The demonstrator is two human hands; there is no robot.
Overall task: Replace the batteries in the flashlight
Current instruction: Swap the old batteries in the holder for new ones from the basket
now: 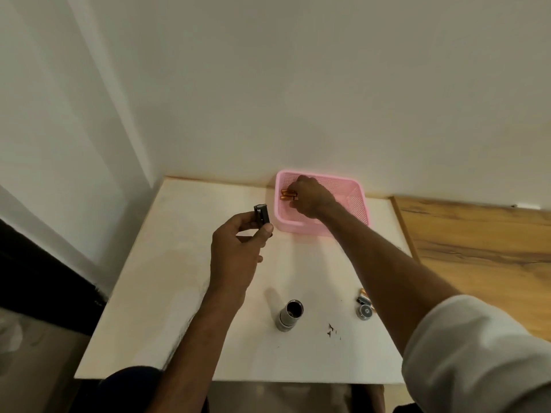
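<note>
The silver flashlight body point(289, 315) stands upright near the front of the white table point(167, 263), its open end up. Its round end cap point(365, 311) lies to the right, beside a loose battery point(363, 296) partly hidden by my right forearm. My left hand point(235, 248) holds a black battery holder point(261, 213) up between thumb and fingers. My right hand point(310, 196) reaches into the pink basket point(356, 204) at the back, fingers curled down over copper-coloured batteries point(286, 194). Whether they pinch one I cannot tell.
The pink basket sits against the white wall. A wooden surface point(477, 248) adjoins the table on the right. Small dark specks point(332, 330) mark the tabletop near the flashlight. The table's left side drops to a dark floor edge.
</note>
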